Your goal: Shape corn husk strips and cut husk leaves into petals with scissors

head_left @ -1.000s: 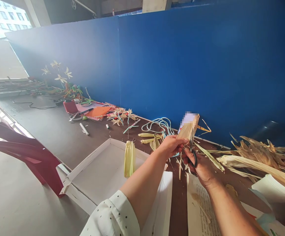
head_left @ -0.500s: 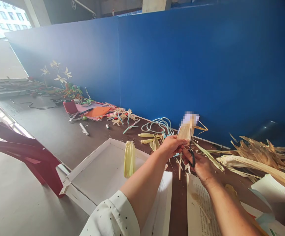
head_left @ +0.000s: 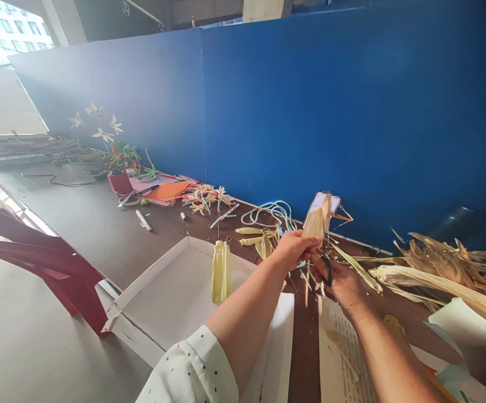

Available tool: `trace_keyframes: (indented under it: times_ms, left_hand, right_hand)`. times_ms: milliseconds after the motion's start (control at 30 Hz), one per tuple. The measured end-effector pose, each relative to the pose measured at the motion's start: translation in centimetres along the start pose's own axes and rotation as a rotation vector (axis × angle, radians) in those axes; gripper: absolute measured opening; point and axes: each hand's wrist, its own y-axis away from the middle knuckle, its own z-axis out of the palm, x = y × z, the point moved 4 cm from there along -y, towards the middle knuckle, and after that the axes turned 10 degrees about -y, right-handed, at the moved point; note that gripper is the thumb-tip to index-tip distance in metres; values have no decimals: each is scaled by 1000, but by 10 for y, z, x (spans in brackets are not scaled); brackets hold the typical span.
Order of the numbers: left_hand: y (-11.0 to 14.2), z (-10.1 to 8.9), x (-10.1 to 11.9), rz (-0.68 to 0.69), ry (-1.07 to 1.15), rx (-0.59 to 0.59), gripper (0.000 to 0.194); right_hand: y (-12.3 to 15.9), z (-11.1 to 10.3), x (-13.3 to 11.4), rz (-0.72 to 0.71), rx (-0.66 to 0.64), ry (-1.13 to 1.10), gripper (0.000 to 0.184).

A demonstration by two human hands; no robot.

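Observation:
My left hand point(head_left: 293, 248) pinches a pale, dry corn-husk piece point(head_left: 315, 223) and holds it upright over the brown table point(head_left: 100, 224). My right hand point(head_left: 341, 281) is wrapped round black-handled scissors point(head_left: 326, 262), whose blades point up against the husk's right edge. Behind the husk a phone point(head_left: 319, 201) leans on the blue partition. Thin husk strips and offcuts lie on the table right under both hands.
A shallow white cardboard tray point(head_left: 171, 291) with a folded yellow husk point(head_left: 221, 270) lies to the left. A heap of dry husks point(head_left: 440, 268) is at the right, a printed sheet point(head_left: 344, 358) below, coiled cord point(head_left: 270, 212), husk flowers point(head_left: 207, 197) and a red chair point(head_left: 37, 252).
The husk and both hands have shifted slightly left and down, and the scissors have moved a little along the husk's edge. Nothing on the table has moved.

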Motion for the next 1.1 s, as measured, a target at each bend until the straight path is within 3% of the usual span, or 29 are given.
trace_keyframes:
  times_ms: [333, 1100]
  left_hand:
    - [-7, 2, -9, 19, 57, 1, 34]
    - [1, 4, -2, -28, 57, 12, 39]
  right_hand:
    - [3, 0, -5, -25, 10, 33, 45]
    - [-1, 0, 0, -23, 6, 27, 44]
